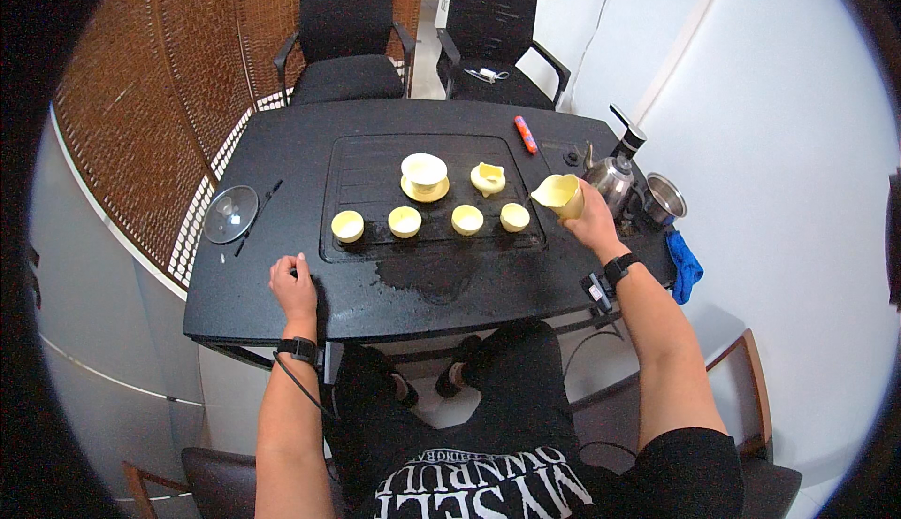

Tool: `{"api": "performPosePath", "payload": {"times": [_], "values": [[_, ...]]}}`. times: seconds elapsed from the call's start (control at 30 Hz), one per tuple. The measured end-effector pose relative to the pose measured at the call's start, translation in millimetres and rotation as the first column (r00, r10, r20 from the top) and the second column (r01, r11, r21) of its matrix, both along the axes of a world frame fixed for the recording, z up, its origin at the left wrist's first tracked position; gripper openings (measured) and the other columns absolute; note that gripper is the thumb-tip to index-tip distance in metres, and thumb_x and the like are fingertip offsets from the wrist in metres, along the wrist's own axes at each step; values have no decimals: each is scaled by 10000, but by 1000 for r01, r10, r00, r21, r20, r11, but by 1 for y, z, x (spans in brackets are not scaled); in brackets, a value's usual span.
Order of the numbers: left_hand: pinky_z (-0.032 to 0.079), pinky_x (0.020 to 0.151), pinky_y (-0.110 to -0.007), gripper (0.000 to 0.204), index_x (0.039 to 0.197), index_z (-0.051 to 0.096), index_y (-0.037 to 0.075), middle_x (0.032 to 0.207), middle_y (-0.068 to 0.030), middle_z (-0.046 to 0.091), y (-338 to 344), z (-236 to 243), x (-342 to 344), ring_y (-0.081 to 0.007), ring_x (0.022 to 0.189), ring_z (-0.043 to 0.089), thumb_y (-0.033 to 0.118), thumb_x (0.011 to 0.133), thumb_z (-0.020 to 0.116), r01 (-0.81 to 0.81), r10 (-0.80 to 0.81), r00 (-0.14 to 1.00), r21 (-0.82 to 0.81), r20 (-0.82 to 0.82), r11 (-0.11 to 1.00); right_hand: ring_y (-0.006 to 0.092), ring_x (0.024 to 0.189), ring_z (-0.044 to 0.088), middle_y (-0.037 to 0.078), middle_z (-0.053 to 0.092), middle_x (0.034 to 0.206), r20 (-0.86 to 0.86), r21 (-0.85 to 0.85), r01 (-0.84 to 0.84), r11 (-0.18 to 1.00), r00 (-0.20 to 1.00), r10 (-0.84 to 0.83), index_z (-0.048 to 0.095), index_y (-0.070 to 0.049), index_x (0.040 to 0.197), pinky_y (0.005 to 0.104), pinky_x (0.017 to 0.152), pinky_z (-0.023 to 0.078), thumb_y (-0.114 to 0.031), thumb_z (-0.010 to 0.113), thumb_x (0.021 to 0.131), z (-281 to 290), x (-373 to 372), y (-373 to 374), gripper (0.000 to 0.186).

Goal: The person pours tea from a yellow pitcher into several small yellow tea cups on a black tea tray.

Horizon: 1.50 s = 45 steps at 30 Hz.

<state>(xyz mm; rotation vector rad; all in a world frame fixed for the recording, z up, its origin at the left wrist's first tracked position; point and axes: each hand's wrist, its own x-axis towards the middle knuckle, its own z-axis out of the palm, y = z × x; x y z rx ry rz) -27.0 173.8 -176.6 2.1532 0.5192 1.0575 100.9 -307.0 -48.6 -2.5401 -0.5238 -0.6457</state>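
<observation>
My right hand (593, 221) is wrapped round a pale yellow tea pitcher (560, 196). The pitcher leans left, its spout just above and right of the rightmost small yellow teacup (514, 218). Whether liquid runs from it, I cannot make out. Several such teacups stand in a row, among them the leftmost teacup (347, 226). Behind them are a white-and-yellow gaiwan (424, 170) on a yellow saucer (425, 194) and a yellow tea strainer (486, 179) on its stand. My left hand (293, 284) rests loosely curled on the table near its front left, with nothing seen in it.
The black table (253, 308) has a recessed tea tray (375, 148), wet along its front. Right of it stand a steel kettle (610, 181), a steel pot (664, 198) and a blue cloth (684, 267). A red-orange tube (526, 134) lies behind; a glass lid (231, 214) lies left.
</observation>
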Motion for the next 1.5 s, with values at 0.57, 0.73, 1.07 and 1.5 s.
{"api": "performPosePath", "payload": {"times": [0.57, 0.73, 1.07, 1.5], "values": [[395, 749, -421, 248, 703, 541, 41, 764, -91, 579, -5, 6, -2, -298, 842, 527, 231, 860, 574, -20, 20, 1000, -29, 8, 999, 329, 1121, 516, 172, 556, 1167, -141, 116, -7, 993, 990, 24, 456, -24, 1233, 368, 968, 401, -73, 798, 560, 12, -8, 37, 756], [390, 752, -406, 246, 698, 541, 48, 754, -86, 574, -3, 5, -3, -287, 830, 528, 231, 859, 576, -12, 11, 1000, -6, -18, 1000, 321, 1119, 520, 165, 555, 1172, -165, 106, -45, 993, 984, 62, 458, -28, 1238, 363, 967, 402, -108, 801, 561, 22, -13, 58, 763], [383, 755, -401, 252, 689, 541, 45, 750, -82, 572, -2, 5, -2, -284, 809, 525, 230, 855, 580, -11, 12, 1000, -15, 8, 1000, 317, 1133, 509, 163, 534, 1202, -199, 19, -70, 997, 977, 72, 440, -27, 1252, 355, 970, 394, -121, 792, 584, 24, -15, 73, 762], [378, 744, -400, 247, 680, 532, 47, 749, -79, 566, -2, 2, -1, -283, 811, 524, 220, 849, 584, 6, -5, 999, -25, 41, 1000, 341, 1104, 510, 160, 554, 1157, -118, -78, -98, 992, 989, 88, 464, -61, 1233, 392, 949, 410, -126, 781, 575, 31, -16, 80, 734]]}}
